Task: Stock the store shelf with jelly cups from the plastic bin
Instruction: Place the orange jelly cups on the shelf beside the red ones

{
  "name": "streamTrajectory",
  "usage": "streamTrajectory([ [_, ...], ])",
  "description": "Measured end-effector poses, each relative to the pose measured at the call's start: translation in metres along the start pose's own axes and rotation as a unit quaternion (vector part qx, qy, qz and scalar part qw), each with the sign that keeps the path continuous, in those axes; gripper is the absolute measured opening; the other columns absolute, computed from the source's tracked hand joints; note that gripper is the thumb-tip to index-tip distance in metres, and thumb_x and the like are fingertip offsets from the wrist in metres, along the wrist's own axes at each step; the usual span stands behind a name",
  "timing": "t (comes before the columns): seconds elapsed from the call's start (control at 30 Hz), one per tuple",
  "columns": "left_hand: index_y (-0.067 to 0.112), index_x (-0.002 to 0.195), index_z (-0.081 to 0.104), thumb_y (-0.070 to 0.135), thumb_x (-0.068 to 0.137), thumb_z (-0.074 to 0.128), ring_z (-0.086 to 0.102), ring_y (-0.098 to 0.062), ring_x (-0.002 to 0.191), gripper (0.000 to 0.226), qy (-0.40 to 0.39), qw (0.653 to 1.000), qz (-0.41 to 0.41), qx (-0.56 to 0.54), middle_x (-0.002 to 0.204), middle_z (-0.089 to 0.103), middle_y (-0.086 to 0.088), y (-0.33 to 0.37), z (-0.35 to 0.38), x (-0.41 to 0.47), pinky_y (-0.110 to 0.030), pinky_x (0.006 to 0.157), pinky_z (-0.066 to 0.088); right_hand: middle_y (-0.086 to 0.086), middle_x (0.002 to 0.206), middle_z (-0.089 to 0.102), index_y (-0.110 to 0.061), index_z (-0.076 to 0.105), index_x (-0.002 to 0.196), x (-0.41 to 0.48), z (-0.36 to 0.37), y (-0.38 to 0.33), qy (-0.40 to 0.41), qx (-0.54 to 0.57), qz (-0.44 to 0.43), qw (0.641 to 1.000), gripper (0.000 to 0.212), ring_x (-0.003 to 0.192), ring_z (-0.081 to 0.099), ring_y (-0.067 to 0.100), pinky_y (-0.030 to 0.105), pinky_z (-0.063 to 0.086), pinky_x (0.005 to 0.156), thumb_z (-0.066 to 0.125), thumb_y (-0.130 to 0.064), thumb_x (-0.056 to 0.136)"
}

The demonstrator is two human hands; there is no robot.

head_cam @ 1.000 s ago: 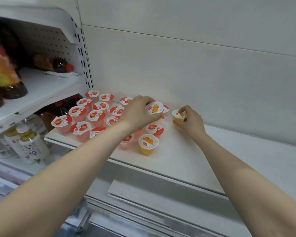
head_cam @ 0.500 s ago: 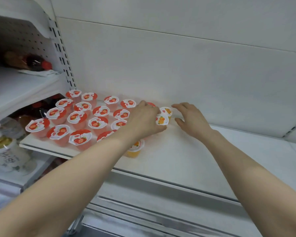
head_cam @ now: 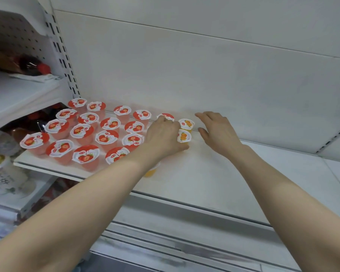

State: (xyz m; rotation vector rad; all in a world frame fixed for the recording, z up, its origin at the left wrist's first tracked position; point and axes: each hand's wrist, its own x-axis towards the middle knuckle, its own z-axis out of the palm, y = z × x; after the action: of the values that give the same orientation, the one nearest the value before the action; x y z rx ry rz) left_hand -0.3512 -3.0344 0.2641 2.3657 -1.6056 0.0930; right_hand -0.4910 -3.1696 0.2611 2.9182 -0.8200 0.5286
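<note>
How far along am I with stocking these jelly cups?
Done: a block of red-lidded strawberry jelly cups fills the left end of the white shelf, with one orange-lidded jelly cup at the back wall. In hand: your left hand holds a second orange-lidded cup in front of it; your right hand hovers open. Left: the shelf's right side has no cups yet; the bin is out of view.

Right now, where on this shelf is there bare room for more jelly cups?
Bare shelf runs right of the orange cups and right hand, out to the front edge. The left, packed with strawberry cups, is crowded.
</note>
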Motion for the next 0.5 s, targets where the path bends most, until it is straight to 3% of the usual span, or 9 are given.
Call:
streamTrajectory([
  [0.1, 0.02, 0.112, 0.063, 0.067, 0.072, 0.06, 0.05, -0.025, 0.109, 0.062, 0.019, 1.0, 0.011, 0.003, 0.109, 0.065, -0.002, -0.006, -0.006, -0.006, -0.033, 0.081, 0.043, 0.012, 0.134, 0.055, -0.012, 0.049, 0.14, -0.002, -0.009, -0.007, 0.003, -0.014, -0.009, 1.0, 0.046, 0.122, 0.05, 0.034, 0.044, 0.039, 0.095, 0.055, -0.02, 0.095],
  [0.27, 0.016, 0.133, 0.054, 0.057, 0.086, 0.055, 0.045, -0.027, 0.12, 0.062, 0.063, 0.997, 0.035, -0.004, 0.126, 0.06, -0.005, -0.023, -0.031, -0.029, -0.034, 0.098, 0.036, 0.012, 0.132, 0.056, -0.012, 0.05, 0.138, -0.008, -0.027, -0.03, 0.017, -0.033, -0.022, 0.999, 0.043, 0.119, 0.052, 0.035, 0.046, 0.041, 0.094, 0.053, -0.024, 0.097],
  [0.5, 0.015, 0.135, 0.052, 0.048, 0.091, 0.054, 0.039, -0.028, 0.128, 0.054, 0.107, 0.993, 0.04, 0.005, 0.133, 0.055, -0.006, -0.072, -0.071, -0.086, -0.037, 0.102, 0.035, 0.012, 0.13, 0.057, -0.011, 0.051, 0.137, -0.025, -0.048, -0.1, 0.042, -0.031, -0.052, 0.997, 0.042, 0.118, 0.052, 0.036, 0.044, 0.039, 0.093, 0.053, -0.024, 0.097],
])
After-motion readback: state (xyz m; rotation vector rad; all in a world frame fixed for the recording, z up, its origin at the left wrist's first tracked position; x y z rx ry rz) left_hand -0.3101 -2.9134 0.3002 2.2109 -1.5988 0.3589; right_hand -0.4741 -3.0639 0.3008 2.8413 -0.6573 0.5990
